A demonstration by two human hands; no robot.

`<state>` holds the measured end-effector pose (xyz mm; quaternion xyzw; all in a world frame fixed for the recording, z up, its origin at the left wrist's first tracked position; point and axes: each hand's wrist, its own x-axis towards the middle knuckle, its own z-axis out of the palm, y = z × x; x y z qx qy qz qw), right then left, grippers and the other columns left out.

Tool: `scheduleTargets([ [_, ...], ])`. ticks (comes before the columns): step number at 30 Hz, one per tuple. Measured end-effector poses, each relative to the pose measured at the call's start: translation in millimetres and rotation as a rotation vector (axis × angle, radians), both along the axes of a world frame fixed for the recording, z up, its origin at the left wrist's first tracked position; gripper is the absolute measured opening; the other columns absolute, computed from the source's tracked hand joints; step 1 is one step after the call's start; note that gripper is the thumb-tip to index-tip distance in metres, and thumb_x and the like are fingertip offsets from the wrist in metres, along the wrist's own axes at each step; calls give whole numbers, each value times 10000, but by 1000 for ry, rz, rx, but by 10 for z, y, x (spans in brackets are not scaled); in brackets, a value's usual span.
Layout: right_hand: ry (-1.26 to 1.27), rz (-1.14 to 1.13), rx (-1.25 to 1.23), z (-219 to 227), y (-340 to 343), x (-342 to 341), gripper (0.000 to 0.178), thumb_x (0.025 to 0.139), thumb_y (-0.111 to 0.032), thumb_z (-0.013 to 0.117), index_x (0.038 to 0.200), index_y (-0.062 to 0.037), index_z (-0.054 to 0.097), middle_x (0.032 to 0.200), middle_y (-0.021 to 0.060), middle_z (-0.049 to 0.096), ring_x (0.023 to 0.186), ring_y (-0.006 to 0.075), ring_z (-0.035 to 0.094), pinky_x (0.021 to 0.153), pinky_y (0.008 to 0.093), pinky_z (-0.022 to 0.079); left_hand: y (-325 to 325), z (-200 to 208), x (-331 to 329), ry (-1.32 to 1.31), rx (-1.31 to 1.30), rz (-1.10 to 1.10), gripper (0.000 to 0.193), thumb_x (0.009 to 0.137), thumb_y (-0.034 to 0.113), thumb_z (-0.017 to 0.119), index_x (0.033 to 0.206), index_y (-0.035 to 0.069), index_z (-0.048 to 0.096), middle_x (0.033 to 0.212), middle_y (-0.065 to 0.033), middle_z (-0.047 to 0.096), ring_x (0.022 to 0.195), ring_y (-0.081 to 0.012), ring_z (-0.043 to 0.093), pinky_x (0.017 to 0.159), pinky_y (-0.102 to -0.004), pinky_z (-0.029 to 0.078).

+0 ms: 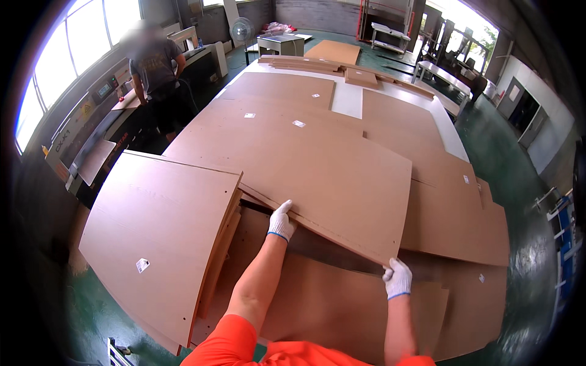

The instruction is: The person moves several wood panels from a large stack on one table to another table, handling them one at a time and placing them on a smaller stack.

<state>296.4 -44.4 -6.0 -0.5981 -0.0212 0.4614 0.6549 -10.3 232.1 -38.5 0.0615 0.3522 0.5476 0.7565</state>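
A large flat brown board point(317, 165) spans the middle of the view, its near edge lifted off the boards below. My left hand point(281, 221), in a white knit glove with a blue cuff, grips that edge with the thumb on top. At the board's near right corner my right hand point(398, 278), gloved the same way, is closed on it. The fingers of both hands under the board are hidden. Beneath it lies another brown board point(354, 299), close to my body. To the left rises a stack of brown panels point(152, 213) bearing a small white label.
More labelled boards point(452, 213) overlap on the right, and thin strips point(305, 64) lie at the far end. A person point(159, 73) stands at a long machine point(101, 116) on the left. Beyond are a fan point(242, 29) and a white table point(444, 78).
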Motion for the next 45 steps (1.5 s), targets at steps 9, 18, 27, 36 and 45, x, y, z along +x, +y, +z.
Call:
scheduleTargets([
  [9,250,92,-16,494,-1566,-326,372,954,-373,601,1165,-67,584,875,105,648,554,217,559,444,337,423,-839,238,219,124,103,-284,69,864,40,645,916,-3,659,920,-119,678,890,-282,666,883,-447,559],
  [18,-207,-218,-89,175,-1687,530,421,924,-283,727,1065,109,669,1006,162,696,829,283,693,753,413,598,-1715,662,399,129,221,-321,118,816,4,703,931,-18,689,806,-62,671,700,-181,657,588,-306,506],
  [27,-483,-31,-82,348,-1759,74,420,901,-297,774,994,97,660,911,102,662,787,187,605,737,336,539,-2780,1324,-546,167,299,-126,289,811,-18,638,1096,-60,646,981,-112,698,911,-262,696,834,-405,576],
  [36,-635,346,66,1014,-602,-1046,275,899,-188,765,906,67,661,921,110,692,798,156,606,725,334,517,-3332,984,-1743,-41,143,406,331,890,124,598,1190,-17,588,1143,-173,665,1099,-355,640,968,-520,532],
  [45,-425,734,334,1183,237,-3375,307,889,-209,756,867,73,637,822,108,670,694,156,600,621,326,508,-4361,1347,-2337,1151,257,959,552,891,35,648,1404,-48,460,1394,-147,526,1299,-244,505,1110,-375,393],
])
